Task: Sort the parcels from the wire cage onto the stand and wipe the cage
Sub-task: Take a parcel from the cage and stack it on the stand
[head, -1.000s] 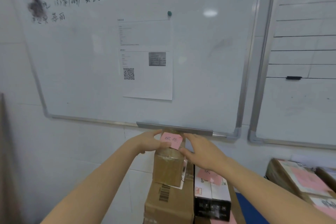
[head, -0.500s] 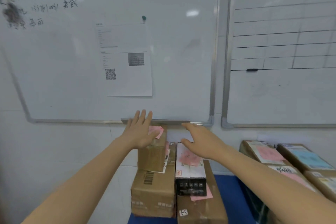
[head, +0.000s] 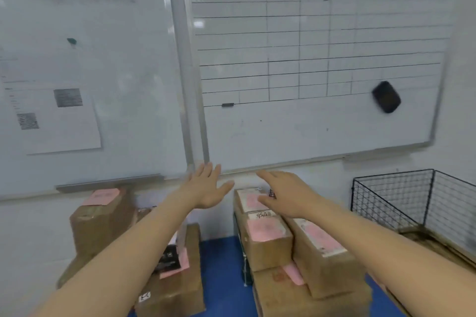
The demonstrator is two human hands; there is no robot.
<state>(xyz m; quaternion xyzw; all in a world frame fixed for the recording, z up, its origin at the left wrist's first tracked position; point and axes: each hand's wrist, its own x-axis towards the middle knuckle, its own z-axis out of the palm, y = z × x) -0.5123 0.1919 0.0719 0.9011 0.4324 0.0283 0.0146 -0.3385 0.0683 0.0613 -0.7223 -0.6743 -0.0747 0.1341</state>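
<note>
Empty, fingers straight, the left hand [head: 206, 189] and right hand [head: 287, 194] are held over boxes [head: 270, 252] stacked with pink labels [head: 266, 229] upward, probably for reading, near the wire cage [head: 401, 198].

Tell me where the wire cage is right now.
In the head view, the wire cage sits at the far right, under the lined whiteboard and right of the parcel stack.

Left hand [head: 206, 188], right hand [head: 288, 193] empty, fingers straight, above parcels [head: 268, 242]; wire cage [head: 394, 198] right.
</note>
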